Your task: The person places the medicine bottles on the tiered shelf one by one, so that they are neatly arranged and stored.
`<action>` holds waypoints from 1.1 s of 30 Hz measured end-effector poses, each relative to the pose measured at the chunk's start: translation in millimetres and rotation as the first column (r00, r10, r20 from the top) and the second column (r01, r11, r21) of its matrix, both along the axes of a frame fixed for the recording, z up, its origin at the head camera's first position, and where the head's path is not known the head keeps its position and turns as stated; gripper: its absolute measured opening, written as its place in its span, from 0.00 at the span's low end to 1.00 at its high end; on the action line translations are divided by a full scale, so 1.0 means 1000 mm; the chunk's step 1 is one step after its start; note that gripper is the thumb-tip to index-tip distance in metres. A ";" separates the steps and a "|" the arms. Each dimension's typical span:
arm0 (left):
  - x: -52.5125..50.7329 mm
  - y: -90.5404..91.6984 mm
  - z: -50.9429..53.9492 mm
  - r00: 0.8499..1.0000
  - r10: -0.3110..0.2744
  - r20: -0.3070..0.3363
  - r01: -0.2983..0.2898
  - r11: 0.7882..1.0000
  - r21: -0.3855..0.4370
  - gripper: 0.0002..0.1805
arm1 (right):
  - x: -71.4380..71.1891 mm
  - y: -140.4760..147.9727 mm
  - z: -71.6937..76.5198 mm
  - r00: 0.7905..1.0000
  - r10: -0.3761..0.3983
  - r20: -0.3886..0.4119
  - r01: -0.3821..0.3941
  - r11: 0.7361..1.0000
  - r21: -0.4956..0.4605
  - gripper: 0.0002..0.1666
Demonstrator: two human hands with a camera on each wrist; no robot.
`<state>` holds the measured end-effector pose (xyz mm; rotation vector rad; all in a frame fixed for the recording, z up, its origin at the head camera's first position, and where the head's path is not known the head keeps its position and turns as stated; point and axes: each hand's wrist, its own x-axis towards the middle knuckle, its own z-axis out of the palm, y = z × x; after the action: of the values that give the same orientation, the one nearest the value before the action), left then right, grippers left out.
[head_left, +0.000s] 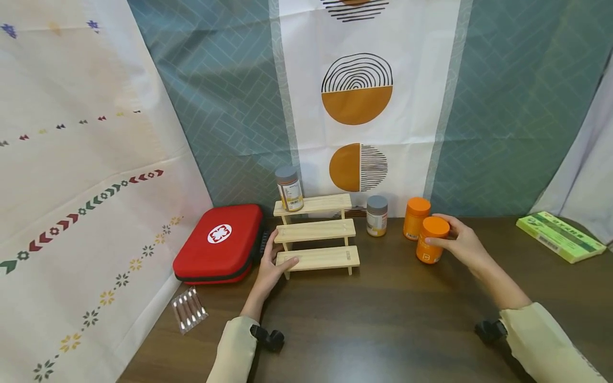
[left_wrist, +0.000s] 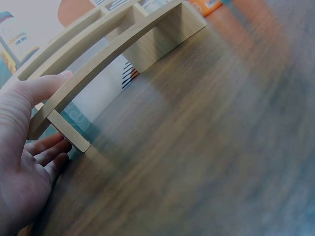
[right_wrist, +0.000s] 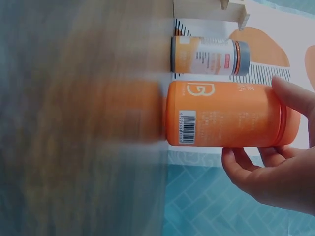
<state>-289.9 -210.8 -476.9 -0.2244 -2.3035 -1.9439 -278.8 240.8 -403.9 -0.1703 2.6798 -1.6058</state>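
Observation:
A three-step wooden display rack [head_left: 318, 258] stands on the table. My left hand [head_left: 272, 265] holds its left end, thumb over the lowest step and the other fingers beside and below it, as the left wrist view [left_wrist: 29, 142] shows. On the top step, at the left, stands a grey-capped bottle [head_left: 290, 191]. My right hand [head_left: 462, 242] grips an orange pill bottle [head_left: 429, 247] near its orange cap, thumb on one side and fingers on the other. The bottle [right_wrist: 224, 113] is upright at the tabletop; whether its base touches is unclear. Behind it stands a second orange bottle [head_left: 414, 221].
Another grey-capped bottle [head_left: 377, 217] stands right of the rack. A red first-aid case [head_left: 217, 247] lies at the left, with a clear packet of cotton swabs [head_left: 189, 309] in front. At the far right lies a green box [head_left: 560, 235]. Cloth hangs behind the table.

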 end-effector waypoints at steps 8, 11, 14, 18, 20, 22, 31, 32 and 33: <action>0.000 0.000 0.001 1.000 0.009 0.010 -0.009 1.000 0.002 0.52 | 0.006 -0.010 0.012 0.998 -0.020 -0.055 0.019 0.999 -0.030 0.46; -0.001 -0.001 0.000 1.000 0.004 0.005 -0.004 1.000 0.004 0.52 | 0.006 -0.014 0.020 0.998 -0.022 -0.055 0.019 0.999 -0.044 0.46; 0.000 0.000 0.001 1.000 0.006 0.001 -0.006 1.000 0.005 0.52 | 0.003 -0.021 0.030 0.998 -0.009 -0.063 0.005 0.998 -0.064 0.46; 0.001 -0.001 0.004 1.000 0.009 -0.007 -0.009 1.000 0.006 0.53 | -0.003 -0.033 0.044 0.996 0.009 -0.084 -0.018 0.994 -0.104 0.45; 0.001 -0.002 0.005 1.000 0.008 -0.009 -0.008 1.000 0.003 0.53 | -0.006 -0.040 0.051 0.995 0.017 -0.094 -0.029 0.992 -0.125 0.44; 0.001 -0.002 0.005 1.000 0.007 -0.001 -0.007 1.000 0.001 0.52 | -0.008 -0.047 0.056 0.994 0.020 -0.104 -0.034 0.990 -0.139 0.43; 0.000 0.000 0.001 1.000 0.010 0.002 -0.010 1.000 0.002 0.52 | -0.023 -0.072 0.076 0.994 0.018 -0.105 -0.040 0.977 -0.209 0.41; 0.002 0.001 0.004 1.000 0.007 0.005 -0.007 1.000 0.003 0.51 | -0.025 -0.074 0.078 0.994 0.019 -0.104 -0.042 0.974 -0.224 0.41; 0.001 0.002 0.006 1.000 0.003 0.012 -0.003 1.000 0.007 0.52 | -0.027 -0.076 0.081 0.994 0.021 -0.105 -0.046 0.971 -0.235 0.41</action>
<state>-288.6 -209.2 -471.2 -0.2096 -2.3030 -1.9569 -306.3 164.8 -322.5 -0.3059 2.5295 -1.9548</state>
